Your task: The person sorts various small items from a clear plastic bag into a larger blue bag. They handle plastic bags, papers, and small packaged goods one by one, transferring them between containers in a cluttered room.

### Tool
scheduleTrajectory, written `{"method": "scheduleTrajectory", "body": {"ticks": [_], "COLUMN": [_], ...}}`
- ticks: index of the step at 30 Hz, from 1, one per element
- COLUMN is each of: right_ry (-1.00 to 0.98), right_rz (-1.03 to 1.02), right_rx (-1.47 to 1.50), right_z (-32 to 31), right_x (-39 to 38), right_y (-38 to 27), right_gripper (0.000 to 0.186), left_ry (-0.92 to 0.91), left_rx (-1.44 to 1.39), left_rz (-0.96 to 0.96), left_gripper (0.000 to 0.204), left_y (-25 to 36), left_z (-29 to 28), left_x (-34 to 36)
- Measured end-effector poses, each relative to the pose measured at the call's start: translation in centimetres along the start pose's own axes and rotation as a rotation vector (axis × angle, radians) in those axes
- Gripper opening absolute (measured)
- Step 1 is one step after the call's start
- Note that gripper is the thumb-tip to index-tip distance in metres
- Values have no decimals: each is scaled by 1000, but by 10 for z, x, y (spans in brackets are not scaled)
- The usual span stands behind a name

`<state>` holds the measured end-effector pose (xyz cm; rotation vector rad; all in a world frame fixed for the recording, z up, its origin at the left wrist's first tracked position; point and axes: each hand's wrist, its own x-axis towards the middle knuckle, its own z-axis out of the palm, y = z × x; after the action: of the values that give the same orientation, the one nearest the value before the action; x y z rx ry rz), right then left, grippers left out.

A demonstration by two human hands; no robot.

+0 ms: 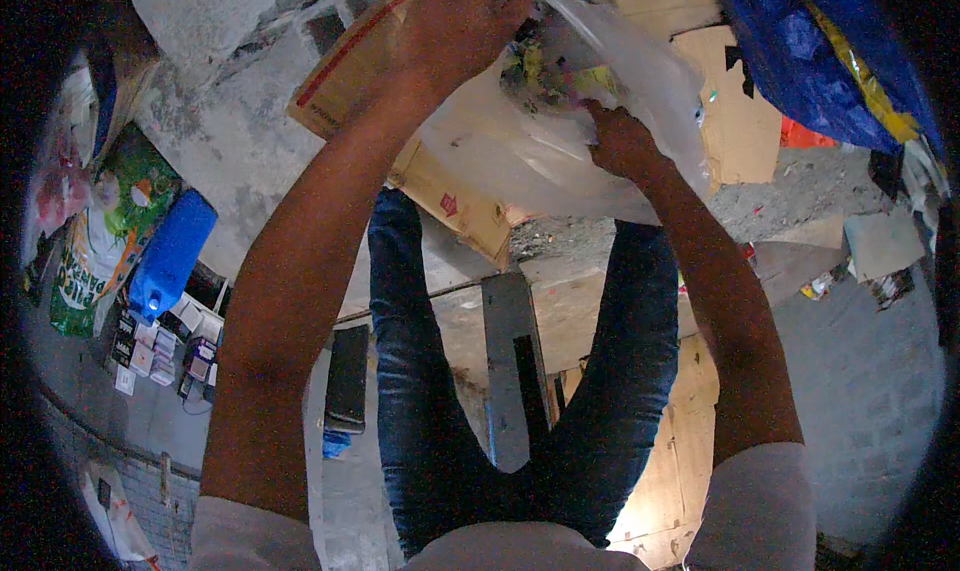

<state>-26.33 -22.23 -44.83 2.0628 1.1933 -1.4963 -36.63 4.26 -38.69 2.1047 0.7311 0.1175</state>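
Both hands grip clear plastic bag [560,141] above cardboard box [400,101]: left hand [470,16] fingers clenched on rim, right hand [620,141] pinching side; mid-handling, next prob needs firmer rim hold.

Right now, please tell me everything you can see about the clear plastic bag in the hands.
The clear plastic bag is thin, see-through and crumpled, held up above the knees. Mixed colourful scraps, yellow and green among them, show through its upper part. The left hand grips its top edge; the right hand grips its side. Behind it lies a flattened cardboard box.
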Motion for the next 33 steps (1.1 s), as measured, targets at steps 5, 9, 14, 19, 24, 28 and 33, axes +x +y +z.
{"method": "scheduleTrajectory", "body": {"ticks": [5,9,14,19,24,28,33], "right_ry": [496,549,472,459,455,261,346], "right_rz": [-70,-111,-130,-3,122,179,100], "right_rx": [-253,-183,171,705,1306,1187,748], "right_z": [31,48,6,-28,-34,-28,20], "right_x": [19,57,30,-35,-88,-105,-94], "right_y": [-13,-8,-40,-32,-34,-50,-51], "right_gripper": [69,45,33,40,46,54,64], "left_ry": [-15,-83,-193,102,-85,-271,-294], "left_rx": [-35,-33,86,138,-322,-594,-734], "left_rz": [89,30,-55,88,-278,-632,-813], "left_gripper": [29,35,36,39,41,40,42], "left_y": [8,11,-2,-23,9,44,17], "left_z": [5,14,-7,-12,-3,22,47], "left_x": [0,11,4,-26,-86,-116,-138]}}
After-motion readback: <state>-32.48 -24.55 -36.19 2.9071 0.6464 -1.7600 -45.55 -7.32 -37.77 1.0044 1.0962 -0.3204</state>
